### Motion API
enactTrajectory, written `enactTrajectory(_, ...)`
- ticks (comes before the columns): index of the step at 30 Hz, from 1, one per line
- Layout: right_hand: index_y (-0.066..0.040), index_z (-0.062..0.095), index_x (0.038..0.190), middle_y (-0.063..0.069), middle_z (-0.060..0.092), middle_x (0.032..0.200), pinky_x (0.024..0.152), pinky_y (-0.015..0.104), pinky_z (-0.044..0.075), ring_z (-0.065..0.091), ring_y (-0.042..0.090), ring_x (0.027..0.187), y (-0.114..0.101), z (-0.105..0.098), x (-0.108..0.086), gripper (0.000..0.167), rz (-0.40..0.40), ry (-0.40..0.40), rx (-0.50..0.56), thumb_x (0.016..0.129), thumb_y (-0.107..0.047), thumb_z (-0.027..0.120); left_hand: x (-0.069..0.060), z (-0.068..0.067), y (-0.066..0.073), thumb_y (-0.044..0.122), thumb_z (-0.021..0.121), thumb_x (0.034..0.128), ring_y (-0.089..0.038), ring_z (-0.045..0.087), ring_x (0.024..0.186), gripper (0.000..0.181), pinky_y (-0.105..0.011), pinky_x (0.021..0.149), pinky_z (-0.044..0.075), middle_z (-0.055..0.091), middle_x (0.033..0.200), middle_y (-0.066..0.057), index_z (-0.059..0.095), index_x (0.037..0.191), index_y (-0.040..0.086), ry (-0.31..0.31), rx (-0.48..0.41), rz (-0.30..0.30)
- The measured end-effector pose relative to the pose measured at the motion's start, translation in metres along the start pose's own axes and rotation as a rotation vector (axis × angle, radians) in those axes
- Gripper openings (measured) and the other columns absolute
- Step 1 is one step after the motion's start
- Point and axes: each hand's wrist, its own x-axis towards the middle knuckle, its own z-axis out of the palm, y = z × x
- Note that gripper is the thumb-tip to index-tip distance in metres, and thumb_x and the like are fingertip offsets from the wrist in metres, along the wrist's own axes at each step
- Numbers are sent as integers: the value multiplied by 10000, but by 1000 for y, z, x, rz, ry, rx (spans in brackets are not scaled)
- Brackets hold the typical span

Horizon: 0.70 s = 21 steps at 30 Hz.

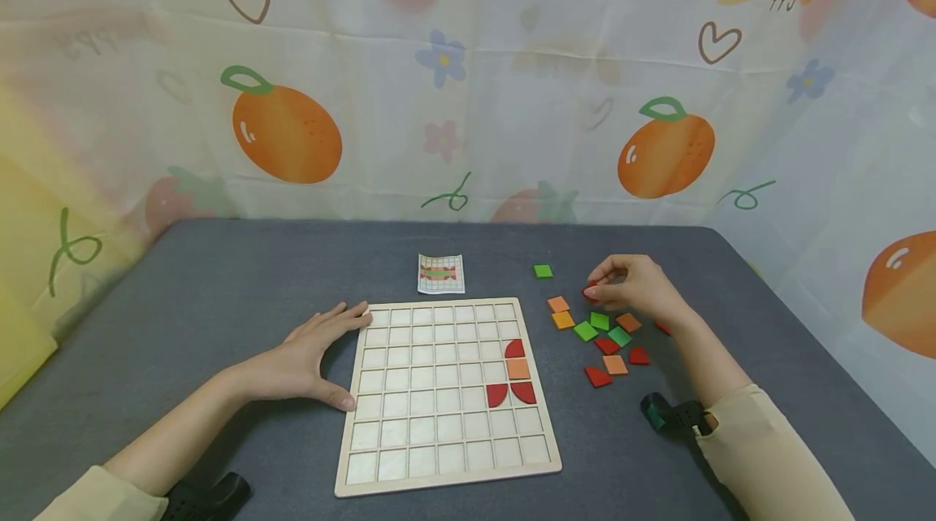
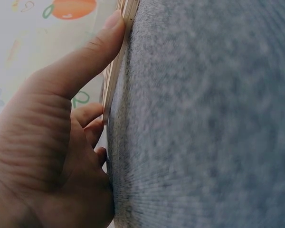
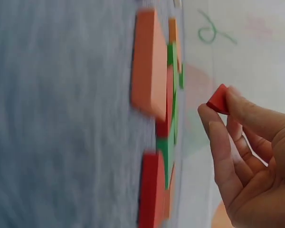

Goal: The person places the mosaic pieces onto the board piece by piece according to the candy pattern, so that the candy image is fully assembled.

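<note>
A wooden grid board (image 1: 449, 479) lies on the table, with three red quarter-round pieces (image 1: 496, 395) and an orange square (image 1: 517, 368) in cells on its right side. My left hand (image 1: 300, 354) rests spread at the board's left edge, thumb and fingertips touching the frame; the left wrist view shows the thumb along the board's side (image 2: 115, 78). Above the loose pieces, my right hand (image 1: 634, 287) pinches a red piece (image 3: 218, 99) between thumb and index finger, seen clearly in the right wrist view.
Loose red, green, orange and yellow-orange pieces (image 1: 615, 364) lie right of the board, one green square (image 1: 543, 271) farther back. A small printed pattern card (image 1: 441, 274) lies behind the board. A patterned curtain (image 1: 483, 139) hangs behind the table.
</note>
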Motion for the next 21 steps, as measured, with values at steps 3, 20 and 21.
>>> enactTrajectory(3, -30, 664, 1056, 133, 655, 977, 756, 346, 627, 743, 214, 850, -6, 10, 1, 260, -30, -13, 40, 889, -213, 741, 0, 0, 0, 514, 851, 673, -497, 54, 1524, 1075, -767, 1114, 42, 190, 1663, -152, 341, 1541, 136, 1, 3, -1)
enactTrajectory(20, -28, 697, 1155, 129, 718, 1026, 776, 339, 586, 701, 167, 863, -51, 59, 4, 304, -151, -200, 94, 874, -132, 744, 0, 0, -1, 508, 853, 673, -490, 55, 1527, 1072, -767, 1112, 41, 192, 1663, -151, 347, 1535, 120, 2, -1, 12)
enactTrajectory(21, -30, 700, 1149, 130, 719, 1036, 793, 342, 591, 706, 163, 873, -54, 62, 3, 294, -156, -211, 95, 872, -119, 744, 0, 0, -1, 509, 852, 673, -490, 55, 1527, 1073, -768, 1111, 42, 192, 1663, -150, 346, 1536, 122, 1, -1, 11)
